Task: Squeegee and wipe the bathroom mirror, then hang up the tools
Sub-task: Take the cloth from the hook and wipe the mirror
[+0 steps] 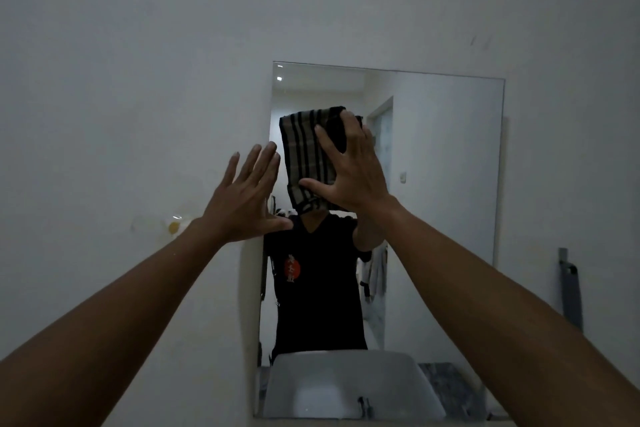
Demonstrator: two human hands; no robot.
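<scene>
Here, a striped cloth [304, 149] is pressed against the mirror [443, 166] under the spread right hand [356, 170]; just left of it, the left hand [242, 198] is held flat, fingers straight.

Black V-neck shirt [318, 302] bears a red emblem [292, 270].

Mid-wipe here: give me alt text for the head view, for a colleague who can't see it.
The right hand presses a striped cloth flat against the upper left of the wall mirror. The left hand is spread open at the mirror's left edge. A grey tool hangs on the wall right of it.
</scene>
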